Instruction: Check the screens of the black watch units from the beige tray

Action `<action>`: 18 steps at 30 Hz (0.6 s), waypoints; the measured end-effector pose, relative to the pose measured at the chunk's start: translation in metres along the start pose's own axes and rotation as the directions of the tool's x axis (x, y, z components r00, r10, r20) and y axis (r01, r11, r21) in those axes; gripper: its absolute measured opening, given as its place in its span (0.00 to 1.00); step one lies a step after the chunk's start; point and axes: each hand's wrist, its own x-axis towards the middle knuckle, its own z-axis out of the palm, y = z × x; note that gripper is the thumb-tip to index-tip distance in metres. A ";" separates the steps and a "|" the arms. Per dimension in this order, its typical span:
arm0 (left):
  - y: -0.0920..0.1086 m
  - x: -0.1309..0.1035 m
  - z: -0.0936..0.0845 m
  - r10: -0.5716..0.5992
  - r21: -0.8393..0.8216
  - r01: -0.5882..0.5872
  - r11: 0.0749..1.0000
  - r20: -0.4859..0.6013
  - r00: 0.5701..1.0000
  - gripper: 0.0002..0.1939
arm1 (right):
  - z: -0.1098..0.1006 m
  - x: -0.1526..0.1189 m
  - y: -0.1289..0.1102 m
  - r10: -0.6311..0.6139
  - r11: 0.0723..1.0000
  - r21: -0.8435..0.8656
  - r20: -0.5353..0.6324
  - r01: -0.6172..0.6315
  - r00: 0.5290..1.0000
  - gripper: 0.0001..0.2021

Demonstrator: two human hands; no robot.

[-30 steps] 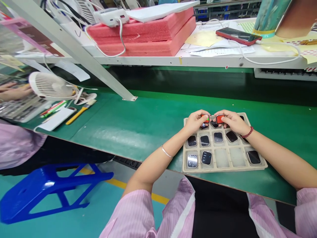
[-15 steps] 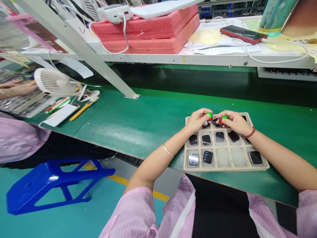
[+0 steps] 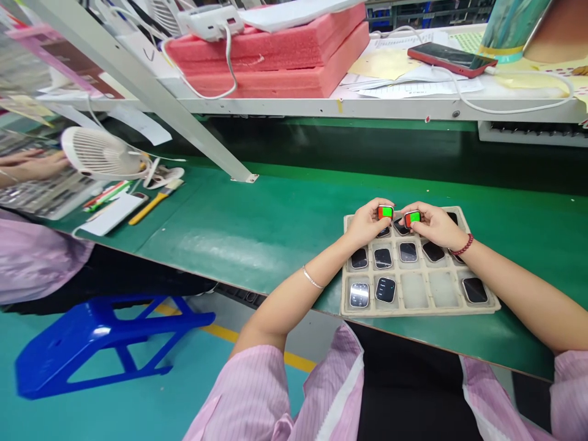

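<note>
Over the back row of a beige compartment tray (image 3: 420, 312), my left hand (image 3: 366, 224) grips a smartwatch body (image 3: 385, 212) without a strap. Its lit screen shows red and green blocks. A second such smartwatch body (image 3: 412, 219), with the same colours lit, is held between the thumb and fingers of my right hand (image 3: 435, 225). Several more watch bodies lie face up in the tray, most with dark screens, such as the dark watch (image 3: 474, 290) at the front right. One in the front row, a lit watch (image 3: 385, 290), shows a list.
A white fan (image 3: 101, 153), a yellow-handled brush (image 3: 156, 202) and a slanted metal post (image 3: 184, 122) stand to the left. Red foam blocks (image 3: 275, 67) and a phone (image 3: 452, 59) lie on the shelf above. A blue stool (image 3: 105, 337) and a co-worker's hand (image 3: 37, 166) are at far left.
My thumbs have shifted lower on both watches, so more of the red and green blocks shows. Both hands stay over the tray's back row.
</note>
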 end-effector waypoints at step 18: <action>-0.005 0.001 0.000 -0.003 -0.090 0.009 0.996 0.066 0.998 0.24 | -0.002 0.002 0.010 -0.005 1.000 0.014 0.006 0.005 1.000 0.19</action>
